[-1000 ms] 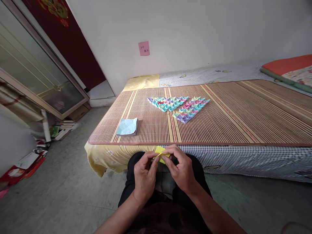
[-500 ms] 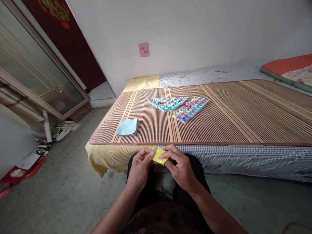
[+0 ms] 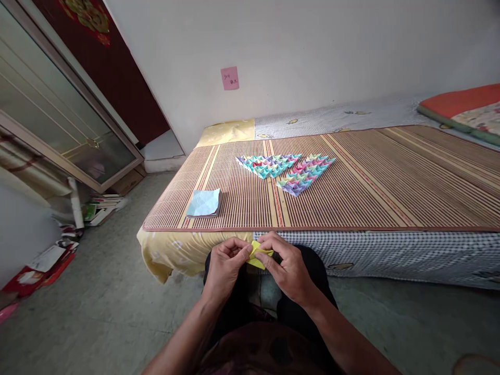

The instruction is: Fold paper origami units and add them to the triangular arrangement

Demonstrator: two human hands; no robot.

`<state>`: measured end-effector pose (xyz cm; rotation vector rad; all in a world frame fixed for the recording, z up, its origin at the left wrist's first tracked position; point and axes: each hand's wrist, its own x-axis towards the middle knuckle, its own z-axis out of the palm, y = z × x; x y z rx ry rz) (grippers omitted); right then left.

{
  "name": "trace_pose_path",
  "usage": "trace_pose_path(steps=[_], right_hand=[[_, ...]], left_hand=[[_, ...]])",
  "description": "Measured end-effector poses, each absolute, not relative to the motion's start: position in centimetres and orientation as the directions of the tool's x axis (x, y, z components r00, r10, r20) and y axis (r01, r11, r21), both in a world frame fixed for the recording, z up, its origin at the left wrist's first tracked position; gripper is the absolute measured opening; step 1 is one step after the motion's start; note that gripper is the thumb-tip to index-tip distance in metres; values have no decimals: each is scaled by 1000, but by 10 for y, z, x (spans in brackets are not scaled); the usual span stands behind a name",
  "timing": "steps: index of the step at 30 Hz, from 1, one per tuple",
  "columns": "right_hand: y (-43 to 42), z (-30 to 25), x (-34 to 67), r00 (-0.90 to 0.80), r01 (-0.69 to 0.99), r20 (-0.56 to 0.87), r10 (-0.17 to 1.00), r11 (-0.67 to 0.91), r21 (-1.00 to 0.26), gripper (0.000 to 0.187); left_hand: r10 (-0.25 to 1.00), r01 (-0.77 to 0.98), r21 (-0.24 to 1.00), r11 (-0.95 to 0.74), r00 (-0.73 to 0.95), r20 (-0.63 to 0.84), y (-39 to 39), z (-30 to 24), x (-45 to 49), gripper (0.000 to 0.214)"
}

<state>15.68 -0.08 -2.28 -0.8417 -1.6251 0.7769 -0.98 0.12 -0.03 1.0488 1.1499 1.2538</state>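
Note:
A small piece of folded yellow paper (image 3: 256, 262) is held above my lap, just in front of the bed's edge. My left hand (image 3: 228, 260) pinches its left side between thumb and fingers. On the other side, my right hand (image 3: 284, 263) grips the paper, thumb below and fingers above, with a flap raised between them. Fingertips cover part of the folds. Beyond my hands, two assembled pieces of folded coloured paper, a wide one (image 3: 269, 165) and a slanted one (image 3: 307, 175), lie on the mat. To their left sits a stack of pale blue square paper (image 3: 204, 203).
A striped bamboo mat (image 3: 363, 182) covers the bed, over a checked sheet (image 3: 390, 255) and a yellow cloth (image 3: 175, 252). A folded orange quilt (image 3: 457, 102) lies at the far right. Books (image 3: 103, 205) stand on the floor by the glass door (image 3: 58, 94).
The yellow paper has turned in my hands, and a flap on its right side now stands lifted. My right thumb has moved up onto the paper. The things on the mat stay put.

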Motion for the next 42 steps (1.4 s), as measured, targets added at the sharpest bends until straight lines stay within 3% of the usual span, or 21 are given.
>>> trace_pose_path(steps=[10,23,30,36,39,42], right_hand=[[-2,-16,156,-129,93,415,901,427,-899,13],[-1,-15,157,-178,-31,341,923,341,-940,20],[-2,-18,155,-143,-10,345,928,347,-938,22],[-2,-23,155,-62,-67,257,964,253,-965,23],[-1,-22,158,-161,-64,219,963,211,-975,20],[-1,-21,161,-225,-44,218,950,213,-976,29]], left_hand=[[996,-23,1000,12,94,-10,2,4,-16,29],[993,-7,1000,5,119,-4,-1,7,-15,34],[992,-7,1000,16,125,-15,2,7,-13,33],[998,2,1000,-2,68,1,0,8,-13,34],[999,-32,999,13,43,-11,-1,6,-14,33],[998,-90,995,37,50,-33,-1,-1,-14,32]])
